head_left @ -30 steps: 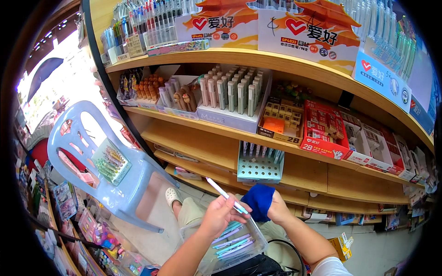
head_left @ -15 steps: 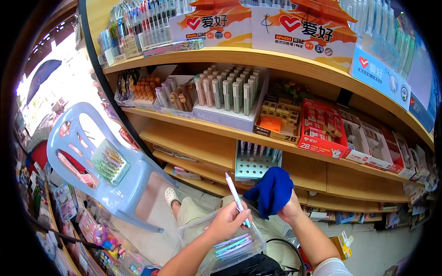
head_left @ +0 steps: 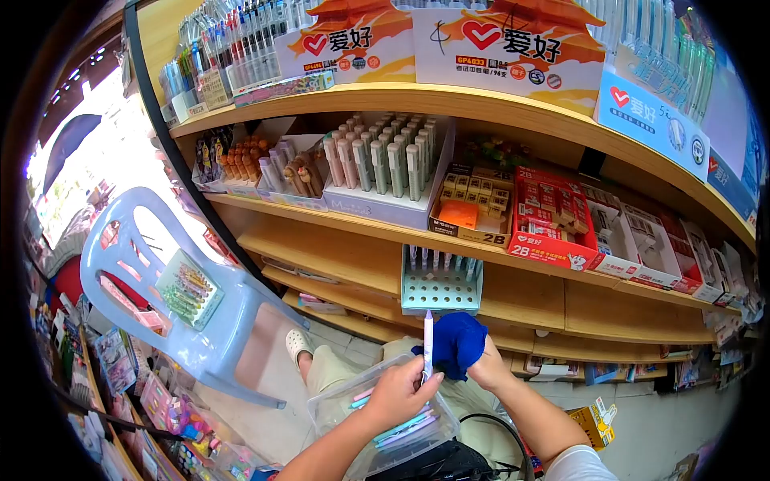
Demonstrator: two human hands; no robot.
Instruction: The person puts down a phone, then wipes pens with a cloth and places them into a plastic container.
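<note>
My left hand (head_left: pixel 401 393) grips a slim white-and-lilac pen (head_left: pixel 428 341), which stands nearly upright above a clear plastic bin (head_left: pixel 329 413). More pastel pens (head_left: pixel 405 433) lie loose in that bin, partly behind my left forearm. A crumpled dark blue cloth (head_left: pixel 459 343) is bunched in my right hand (head_left: pixel 491 367), just right of the pen; cloth and pen overlap in the view, and I cannot tell if they touch. Beyond them, a pale teal holder box (head_left: pixel 441 298) sits on a lower shelf, with pens in its back row and bare holes in front.
Wooden shelves (head_left: pixel 513 260) hold a box of marker-like pens (head_left: pixel 377 204), eraser boxes (head_left: pixel 553 216) and pen displays (head_left: pixel 505 60). On the left, a blue plastic chair (head_left: pixel 200 353) carries another pen box (head_left: pixel 191 289). A yellow box (head_left: pixel 593 421) lies on the floor at right.
The pen has turned from a leftward tilt to nearly upright and sits closer to the cloth. My right hand and the cloth have shifted slightly left. The view has moved a little.
</note>
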